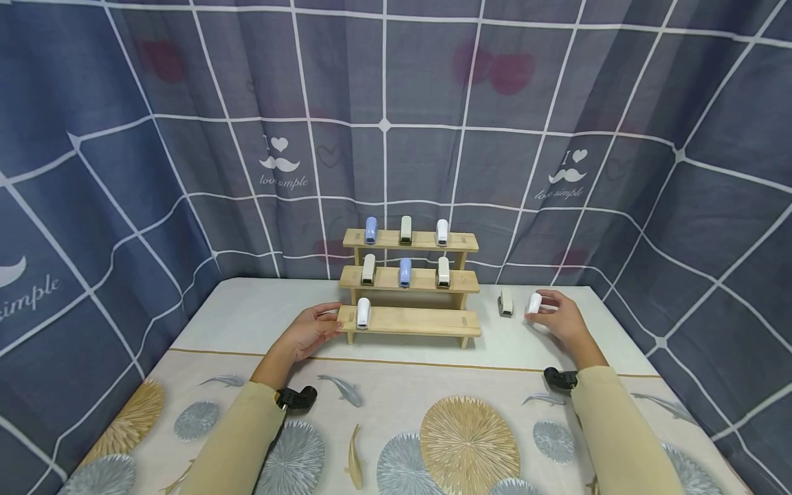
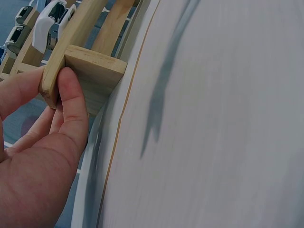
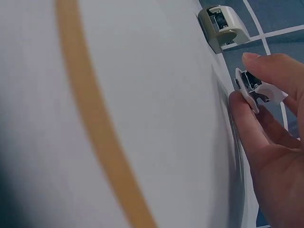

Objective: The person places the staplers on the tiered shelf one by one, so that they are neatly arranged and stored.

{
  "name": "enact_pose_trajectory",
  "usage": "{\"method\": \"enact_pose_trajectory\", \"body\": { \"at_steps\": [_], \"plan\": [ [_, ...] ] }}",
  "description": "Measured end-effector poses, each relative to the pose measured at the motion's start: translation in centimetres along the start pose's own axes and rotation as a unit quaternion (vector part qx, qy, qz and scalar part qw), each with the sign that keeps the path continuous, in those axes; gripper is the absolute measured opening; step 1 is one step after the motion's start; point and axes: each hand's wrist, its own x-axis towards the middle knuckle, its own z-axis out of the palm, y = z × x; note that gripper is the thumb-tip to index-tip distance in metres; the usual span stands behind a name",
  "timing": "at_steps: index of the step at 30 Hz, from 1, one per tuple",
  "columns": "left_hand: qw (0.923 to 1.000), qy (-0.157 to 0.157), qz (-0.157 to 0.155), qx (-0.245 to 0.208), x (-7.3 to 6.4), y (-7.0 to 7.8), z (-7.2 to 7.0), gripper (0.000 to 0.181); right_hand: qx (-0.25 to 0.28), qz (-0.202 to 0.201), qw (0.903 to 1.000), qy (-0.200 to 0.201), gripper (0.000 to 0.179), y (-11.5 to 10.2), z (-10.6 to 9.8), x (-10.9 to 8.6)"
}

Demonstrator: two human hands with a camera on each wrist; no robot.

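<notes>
My left hand [image 1: 311,331] pinches the left end of the lowest board of a three-tier wooden rack [image 1: 421,321]; in the left wrist view, thumb and fingers [image 2: 72,95] close round the board's end. On that board, near its left end, stands a white mini stapler [image 1: 363,313]. Over to the right, my right hand [image 1: 562,320] holds another white mini stapler [image 1: 534,303] between thumb and fingers, low over the white tabletop. Just left of it a cream mini stapler [image 1: 505,302] stands on the table, also seen as the cream stapler [image 3: 222,26] in the right wrist view.
The middle tier carries two cream staplers with a blue stapler [image 1: 405,273] between them. Along the top tier stand a blue [image 1: 370,230], a cream and a white stapler. A patterned cloth [image 1: 346,440] covers the front, and a checked curtain [image 1: 383,165] hangs behind and at both sides.
</notes>
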Motion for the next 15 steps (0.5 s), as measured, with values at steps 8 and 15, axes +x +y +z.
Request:
{"method": "enact_pose_trajectory", "body": {
  "at_steps": [8, 15],
  "plan": [
    [0.9999, -0.009, 0.006, -0.008, -0.1, 0.0, 0.0, 0.063, 0.032, 0.019, 0.9993, 0.001, 0.085, -0.3, 0.3, -0.7],
    [0.9999, -0.011, 0.008, -0.007, -0.1, 0.0, 0.0, 0.063, 0.072, 0.018, 0.9972, -0.005, 0.083, -1.1, 0.6, -1.7]
  ]
}}
